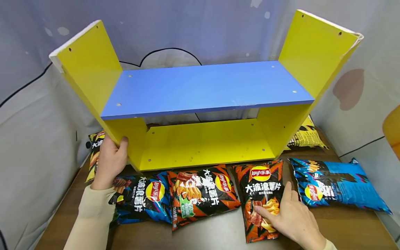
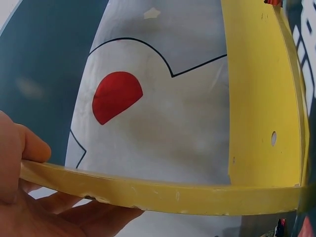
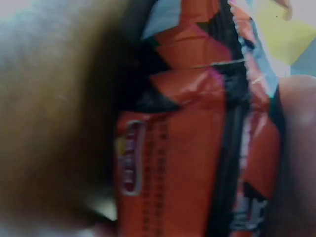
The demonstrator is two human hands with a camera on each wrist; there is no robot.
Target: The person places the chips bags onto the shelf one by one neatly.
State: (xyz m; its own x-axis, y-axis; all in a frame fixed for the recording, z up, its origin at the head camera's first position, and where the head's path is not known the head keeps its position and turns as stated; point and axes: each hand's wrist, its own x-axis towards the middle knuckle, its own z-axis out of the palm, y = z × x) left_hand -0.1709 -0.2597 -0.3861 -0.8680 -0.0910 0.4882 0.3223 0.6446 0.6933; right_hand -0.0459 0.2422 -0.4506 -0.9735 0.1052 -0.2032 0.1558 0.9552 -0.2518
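A yellow shelf unit with a blue middle board (image 1: 206, 88) stands on the table. My left hand (image 1: 111, 160) grips the front edge of its left side panel (image 1: 90, 74). The left wrist view shows the thumb on one side of that yellow panel edge (image 2: 163, 198) and the fingers on the other. In front of the shelf's right end, my right hand (image 1: 293, 213) pinches a red-and-black chip bag (image 1: 260, 178), thumb across its front and fingers along its right edge. In the blurred right wrist view, the bag's red surface (image 3: 185, 153) fills the middle.
Another red-and-black chip bag (image 1: 200, 192) and a blue-and-black one (image 1: 142, 198) lie left of the held bag. A blue bag (image 1: 340, 184) lies to the right. Yellow bags (image 1: 307, 137) show behind the shelf's sides. Patterned cloth (image 1: 200, 27) hangs around the brown table (image 1: 347, 229).
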